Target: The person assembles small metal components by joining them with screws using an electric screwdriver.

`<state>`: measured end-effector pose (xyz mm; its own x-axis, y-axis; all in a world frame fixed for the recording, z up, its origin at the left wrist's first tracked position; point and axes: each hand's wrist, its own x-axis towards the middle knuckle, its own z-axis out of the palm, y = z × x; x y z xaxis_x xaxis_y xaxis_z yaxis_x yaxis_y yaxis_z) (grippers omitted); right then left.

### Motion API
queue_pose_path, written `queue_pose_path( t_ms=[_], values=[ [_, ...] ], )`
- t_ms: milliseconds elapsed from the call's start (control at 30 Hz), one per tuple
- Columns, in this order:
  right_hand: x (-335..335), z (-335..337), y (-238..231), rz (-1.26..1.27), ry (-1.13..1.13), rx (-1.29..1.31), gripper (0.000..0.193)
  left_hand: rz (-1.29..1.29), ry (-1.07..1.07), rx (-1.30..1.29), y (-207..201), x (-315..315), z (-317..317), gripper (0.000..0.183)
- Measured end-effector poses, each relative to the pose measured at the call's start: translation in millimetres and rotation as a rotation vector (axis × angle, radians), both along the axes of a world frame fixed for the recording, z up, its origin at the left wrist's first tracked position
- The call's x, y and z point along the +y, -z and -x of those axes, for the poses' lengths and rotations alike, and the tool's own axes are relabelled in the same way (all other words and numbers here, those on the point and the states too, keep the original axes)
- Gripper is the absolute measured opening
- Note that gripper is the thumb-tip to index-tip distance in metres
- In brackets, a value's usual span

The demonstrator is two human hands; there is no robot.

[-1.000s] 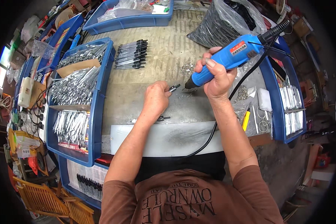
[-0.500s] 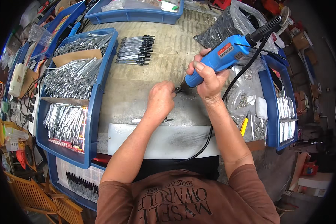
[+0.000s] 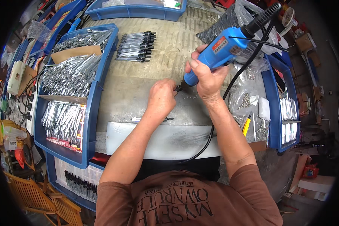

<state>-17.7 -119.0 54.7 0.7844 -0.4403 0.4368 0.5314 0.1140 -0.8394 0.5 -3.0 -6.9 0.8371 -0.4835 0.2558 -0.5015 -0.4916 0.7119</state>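
My right hand (image 3: 210, 79) is wrapped round a blue electric screwdriver (image 3: 219, 47), tilted with its nose down and to the left. Its black cable runs down past my right forearm. At the screwdriver's tip, my left hand (image 3: 162, 94) is pinched closed on a small dark part (image 3: 178, 88), mostly hidden by the fingers. Under my left forearm lies a slim part with a dark end (image 3: 169, 119), partly covered. Farther off, several slim silver parts with black ends (image 3: 135, 47) lie side by side in a stack on the worktable (image 3: 169, 37).
At the left, a blue tray (image 3: 91, 113) holds piles of silver parts between cardboard dividers. Another blue tray (image 3: 135, 13) stands at the back, one more (image 3: 274, 109) at the right. Plastic bags (image 3: 242, 98) and a yellow-handled tool (image 3: 246, 126) lie right. A white board (image 3: 165, 141) lines the front edge.
Both hands and the screwdriver have shifted only slightly, up and to the left in the picture. The grips are the same, and the view has moved a little.
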Motion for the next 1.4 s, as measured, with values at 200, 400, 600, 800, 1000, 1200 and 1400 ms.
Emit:
queue_pose_path(
  t_ms=[200, 400, 600, 800, 1000, 1200, 1400],
  values=[
    [7, -7, 6, 0.133, 0.048, 0.036, 0.027, -0.024, 0.001, 0.023, 2, -2, -1, 0.010],
    [7, -19, 2, 0.257, 0.051, 0.067, 0.015, 0.014, -0.004, -0.014, 4, -4, -1, 0.010],
    [5, -16, 0, 0.259, -0.039, 0.131, 0.025, 0.027, -0.015, -0.042, 9, -3, 2, 0.011],
    [-1, 3, -5, 0.008, -0.065, 0.079, 0.033, -0.019, -0.008, -0.065, 11, -2, 2, 0.009],
    [-11, 14, -5, -0.005, 0.030, 0.016, 0.034, -0.031, -0.020, -0.112, 7, -1, 3, 0.010],
    [-22, 26, -5, -0.179, 0.057, -0.080, 0.033, -0.088, -0.069, -0.182, 1, 6, 4, 0.012],
    [-35, 35, 7, -0.239, 0.048, -0.096, 0.034, 0.000, -0.062, -0.151, -1, 8, 0, 0.019]
  ],
)
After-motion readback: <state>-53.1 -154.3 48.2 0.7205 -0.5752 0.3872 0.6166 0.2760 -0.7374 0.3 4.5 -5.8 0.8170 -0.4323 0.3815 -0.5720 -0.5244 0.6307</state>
